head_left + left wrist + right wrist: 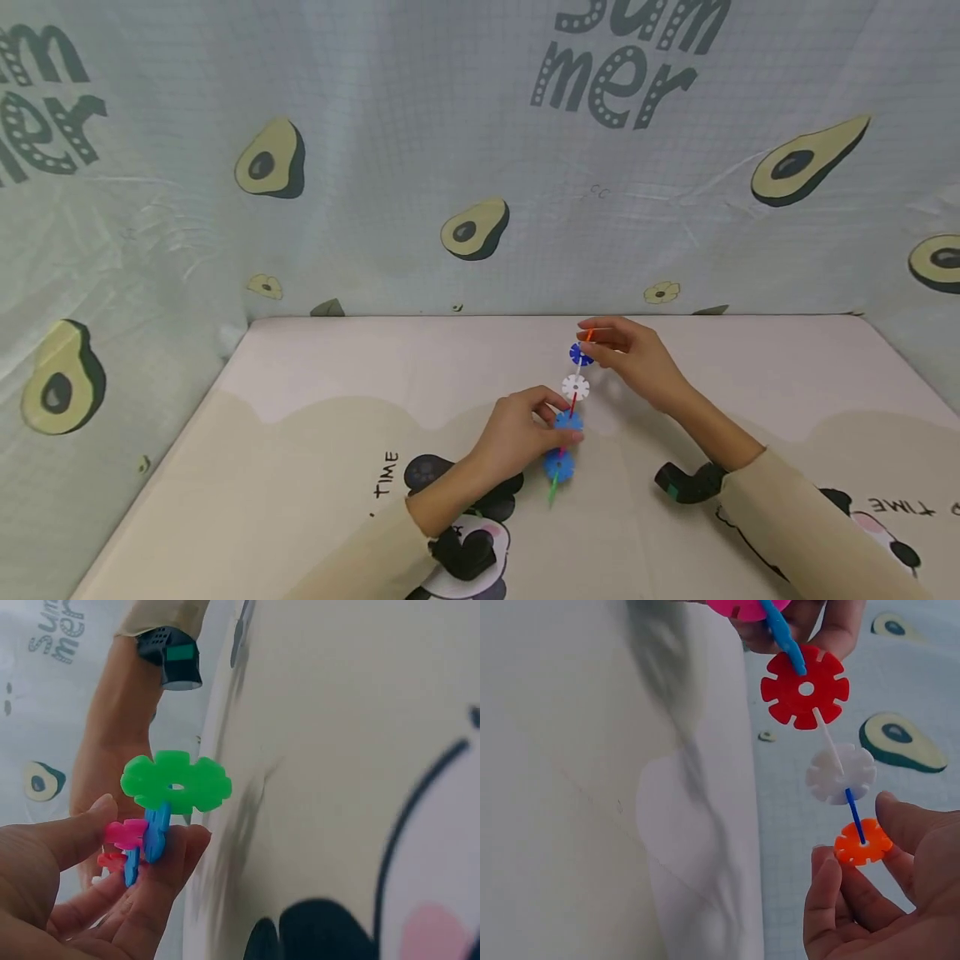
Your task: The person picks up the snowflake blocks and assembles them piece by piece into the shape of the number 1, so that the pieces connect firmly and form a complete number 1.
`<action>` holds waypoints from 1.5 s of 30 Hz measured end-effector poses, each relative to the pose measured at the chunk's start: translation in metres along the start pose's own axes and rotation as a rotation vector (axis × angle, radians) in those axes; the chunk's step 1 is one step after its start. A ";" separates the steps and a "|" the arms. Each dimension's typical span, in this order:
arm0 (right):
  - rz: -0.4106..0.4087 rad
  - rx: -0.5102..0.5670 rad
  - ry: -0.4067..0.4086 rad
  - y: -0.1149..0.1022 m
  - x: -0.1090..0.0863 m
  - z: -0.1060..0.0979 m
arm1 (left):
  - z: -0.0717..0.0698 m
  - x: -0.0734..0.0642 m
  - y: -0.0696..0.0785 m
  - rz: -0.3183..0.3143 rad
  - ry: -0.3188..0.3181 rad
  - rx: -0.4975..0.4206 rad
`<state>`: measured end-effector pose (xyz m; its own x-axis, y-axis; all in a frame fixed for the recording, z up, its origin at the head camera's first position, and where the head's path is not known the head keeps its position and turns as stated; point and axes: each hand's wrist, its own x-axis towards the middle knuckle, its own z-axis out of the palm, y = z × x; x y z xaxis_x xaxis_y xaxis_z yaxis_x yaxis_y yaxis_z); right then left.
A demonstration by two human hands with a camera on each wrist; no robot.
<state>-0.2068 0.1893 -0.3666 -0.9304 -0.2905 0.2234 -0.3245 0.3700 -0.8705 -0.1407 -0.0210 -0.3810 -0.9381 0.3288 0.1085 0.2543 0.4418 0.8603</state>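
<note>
A chain of interlocking notched plastic discs stretches between both hands above the table. At its near end is a green disc (176,780), followed by a blue disc (559,467) and a pink disc (126,834). My left hand (517,429) pinches the chain around the pink and blue discs. Beyond that, a red disc (806,688) and a white disc (840,774) hang in the span between the hands. At the far end, my right hand (630,354) pinches an orange disc (862,841), which is slotted to a dark blue disc (581,354).
The table (322,367) has a cloth printed with panda figures (480,542) and lettering. Behind it hangs a pale curtain (360,150) with avocado prints. Black cameras are strapped to the left wrist (463,554) and right wrist (688,482).
</note>
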 end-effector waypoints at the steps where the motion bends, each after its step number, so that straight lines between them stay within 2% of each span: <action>1: 0.003 -0.005 -0.003 0.001 0.002 0.000 | 0.002 0.001 0.000 -0.001 0.007 -0.005; 12: 0.087 -0.042 -0.031 0.013 0.019 0.000 | 0.025 0.013 0.008 -0.050 0.067 -0.069; 20: 0.101 -0.055 -0.008 0.022 0.021 -0.003 | 0.036 0.019 0.011 -0.079 0.106 -0.060; 30: 0.138 -0.058 -0.005 0.032 0.022 -0.009 | 0.044 0.020 0.019 -0.127 0.198 0.045; 36: 0.151 -0.043 -0.012 0.037 0.022 -0.010 | 0.051 0.019 0.019 -0.115 0.216 0.114; 39: 0.146 -0.044 -0.018 0.041 0.021 -0.010 | 0.053 0.019 0.014 -0.090 0.206 0.077; 45: 0.130 -0.072 0.000 0.044 0.019 -0.009 | 0.054 0.020 0.002 -0.037 0.167 -0.066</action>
<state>-0.2405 0.2082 -0.3970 -0.9654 -0.2361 0.1109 -0.2128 0.4670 -0.8583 -0.1462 0.0318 -0.4038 -0.9739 0.1680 0.1524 0.2080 0.3933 0.8956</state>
